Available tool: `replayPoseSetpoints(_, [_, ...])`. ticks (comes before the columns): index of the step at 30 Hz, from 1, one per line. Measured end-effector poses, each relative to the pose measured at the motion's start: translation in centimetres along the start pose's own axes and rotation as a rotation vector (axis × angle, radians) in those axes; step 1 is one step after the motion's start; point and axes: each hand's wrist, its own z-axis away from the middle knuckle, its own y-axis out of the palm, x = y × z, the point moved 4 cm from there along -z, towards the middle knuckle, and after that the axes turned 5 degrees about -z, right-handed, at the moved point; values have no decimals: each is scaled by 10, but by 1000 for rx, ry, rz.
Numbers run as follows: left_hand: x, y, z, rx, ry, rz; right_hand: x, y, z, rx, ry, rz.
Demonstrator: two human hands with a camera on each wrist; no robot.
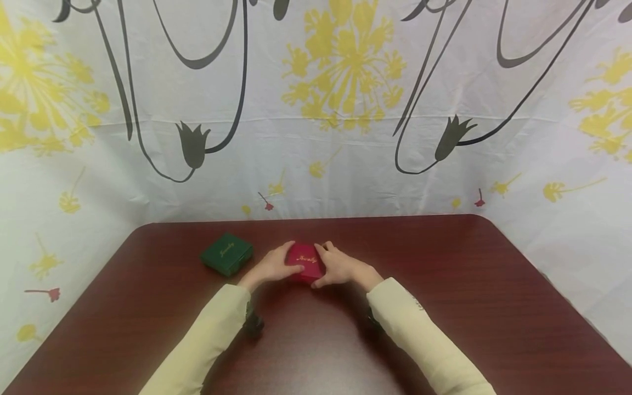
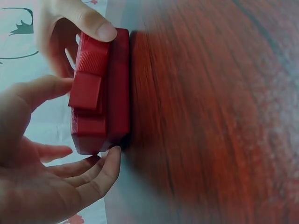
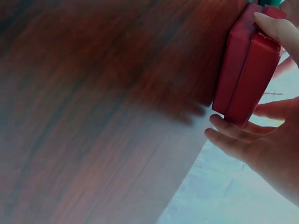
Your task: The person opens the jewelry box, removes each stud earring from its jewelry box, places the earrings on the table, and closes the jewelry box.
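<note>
A red jewelry box (image 1: 305,258) with gold lettering on its lid sits on the table between both hands. In the left wrist view the box (image 2: 119,84) shows a ribbed, bow-like band along its front. My left hand (image 1: 270,266) holds the box at its left side, thumb near the front edge. The right hand (image 1: 343,266) holds the opposite side, its thumb at the front right corner. In the right wrist view, fingertips (image 3: 219,122) of the right hand lie right at the end of the box (image 3: 243,70), whose lid seam looks closed.
A green jewelry box (image 1: 227,254) with gold lettering lies to the left of the left hand, set at an angle. The dark red wooden table (image 1: 316,351) has rounded far corners. A white curtain (image 1: 316,181) with printed flowers hangs behind and beside it.
</note>
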Motion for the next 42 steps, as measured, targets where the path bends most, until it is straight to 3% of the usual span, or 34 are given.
replayPoseSetpoints(16, [-6, 9, 8, 96, 61, -50, -3, 0, 22, 13, -41, -33])
replayPoseSetpoints(27, [-14, 13, 17, 161, 153, 12, -4, -2, 34, 8, -98, -7])
replayPoseSetpoints(33, [-17, 17, 21, 196, 150, -19, -3, -2, 42, 19, -116, -7])
replayPoseSetpoints(42, [-21, 22, 27, 177, 215, -88, -2, -2, 52, 51, -108, -4])
